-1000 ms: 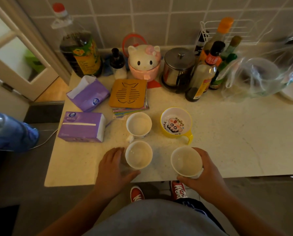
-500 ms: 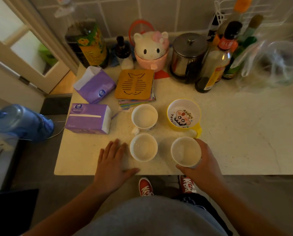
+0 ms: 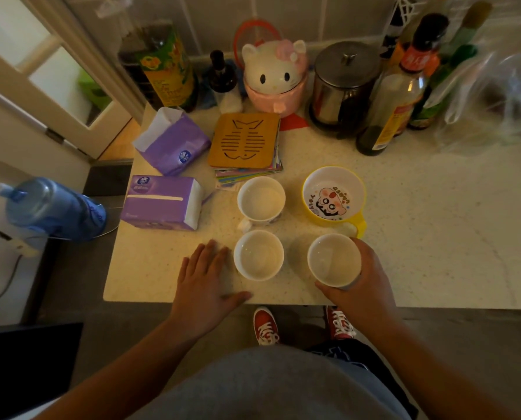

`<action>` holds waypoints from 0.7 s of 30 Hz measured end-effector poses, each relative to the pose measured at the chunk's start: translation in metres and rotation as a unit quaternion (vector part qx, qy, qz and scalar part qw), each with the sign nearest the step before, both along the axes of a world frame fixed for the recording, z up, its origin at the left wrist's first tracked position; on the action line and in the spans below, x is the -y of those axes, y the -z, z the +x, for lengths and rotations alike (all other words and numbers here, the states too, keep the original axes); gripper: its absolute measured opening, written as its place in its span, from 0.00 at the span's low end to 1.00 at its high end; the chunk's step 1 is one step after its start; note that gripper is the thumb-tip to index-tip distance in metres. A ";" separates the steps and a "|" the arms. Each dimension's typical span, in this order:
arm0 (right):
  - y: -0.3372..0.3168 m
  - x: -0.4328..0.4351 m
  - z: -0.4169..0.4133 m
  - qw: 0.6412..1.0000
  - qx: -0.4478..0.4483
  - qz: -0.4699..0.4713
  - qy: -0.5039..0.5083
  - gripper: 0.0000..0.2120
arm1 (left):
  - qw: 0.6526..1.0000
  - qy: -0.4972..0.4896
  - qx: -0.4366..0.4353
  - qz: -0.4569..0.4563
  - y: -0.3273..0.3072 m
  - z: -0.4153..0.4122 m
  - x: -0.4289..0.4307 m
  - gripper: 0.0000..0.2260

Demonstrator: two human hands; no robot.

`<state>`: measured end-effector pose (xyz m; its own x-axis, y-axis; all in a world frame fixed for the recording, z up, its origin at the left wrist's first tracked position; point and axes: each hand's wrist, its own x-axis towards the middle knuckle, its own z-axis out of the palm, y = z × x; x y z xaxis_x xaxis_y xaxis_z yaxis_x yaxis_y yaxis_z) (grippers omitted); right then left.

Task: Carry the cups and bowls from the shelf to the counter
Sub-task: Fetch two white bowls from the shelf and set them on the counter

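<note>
Three white cups and a yellow bowl stand on the pale counter (image 3: 435, 237). My right hand (image 3: 365, 286) is wrapped around the near right white cup (image 3: 333, 259), close to the counter's front edge. Just left of it stands a second white cup (image 3: 258, 255), free of any hand. My left hand (image 3: 206, 283) lies flat and open on the counter, fingertips beside that cup. Behind them sit a white mug (image 3: 261, 199) and the yellow bowl (image 3: 333, 195) with a cartoon print and a handle.
Two purple tissue packs (image 3: 162, 204) lie at the left. A fish-pattern trivet (image 3: 244, 140) on coasters, a cat-shaped jar (image 3: 274, 77), a steel canister (image 3: 344, 86), bottles (image 3: 389, 107) and a plastic bag (image 3: 495, 92) line the back wall. A blue water jug (image 3: 53, 207) stands left of the counter.
My left hand has let go of the left cup and now rests flat beside it. My right hand has brought its cup further onto the counter, near the yellow bowl.
</note>
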<state>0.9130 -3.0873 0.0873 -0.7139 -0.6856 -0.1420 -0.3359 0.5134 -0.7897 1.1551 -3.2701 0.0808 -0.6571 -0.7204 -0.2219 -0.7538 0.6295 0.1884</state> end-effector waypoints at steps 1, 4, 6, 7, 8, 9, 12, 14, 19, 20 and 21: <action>0.000 0.000 0.000 1.000 -0.002 -0.002 0.000 0.47 | 1.000 0.000 -0.002 0.001 0.000 0.000 0.000 0.47; 0.001 0.000 0.000 1.000 -0.002 -0.005 -0.001 0.48 | 1.000 0.000 -0.005 0.004 -0.002 0.000 -0.001 0.47; 0.001 -0.001 0.000 1.000 -0.003 -0.008 -0.005 0.48 | 1.000 0.000 -0.007 0.004 -0.003 0.000 -0.001 0.46; 0.001 -0.001 0.000 1.000 -0.002 -0.009 -0.006 0.48 | 1.000 0.000 -0.007 0.003 -0.003 0.000 -0.001 0.46; 0.000 -0.001 -0.001 1.000 -0.001 -0.008 -0.007 0.49 | 1.000 0.001 -0.007 0.004 -0.003 0.000 -0.001 0.46; -0.001 -0.001 -0.001 1.000 -0.001 -0.007 -0.007 0.49 | 1.000 0.001 -0.008 0.003 -0.002 0.000 -0.001 0.46; -0.003 -0.001 -0.002 1.000 -0.004 -0.003 -0.011 0.49 | 1.000 -0.002 0.001 0.002 -0.003 -0.001 -0.002 0.47; -0.004 -0.002 -0.002 1.000 -0.005 0.000 -0.011 0.49 | 1.000 -0.004 0.002 -0.001 -0.003 -0.001 -0.002 0.47; -0.006 -0.003 -0.006 1.000 -0.005 0.012 -0.011 0.50 | 1.000 -0.001 -0.010 0.002 -0.001 0.001 -0.001 0.46; -0.007 -0.004 -0.006 1.000 -0.003 0.014 -0.014 0.50 | 1.000 -0.002 -0.010 0.004 -0.002 0.000 -0.001 0.46; -0.009 -0.004 -0.007 1.000 -0.001 0.021 -0.016 0.51 | 1.000 -0.001 -0.011 0.005 -0.001 0.000 -0.002 0.46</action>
<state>0.9062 -3.0829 0.0962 -0.6921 -0.7016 -0.1697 -0.3536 0.5345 -0.7676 1.1555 -3.2684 0.0822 -0.6606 -0.7193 -0.2152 -0.7506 0.6259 0.2118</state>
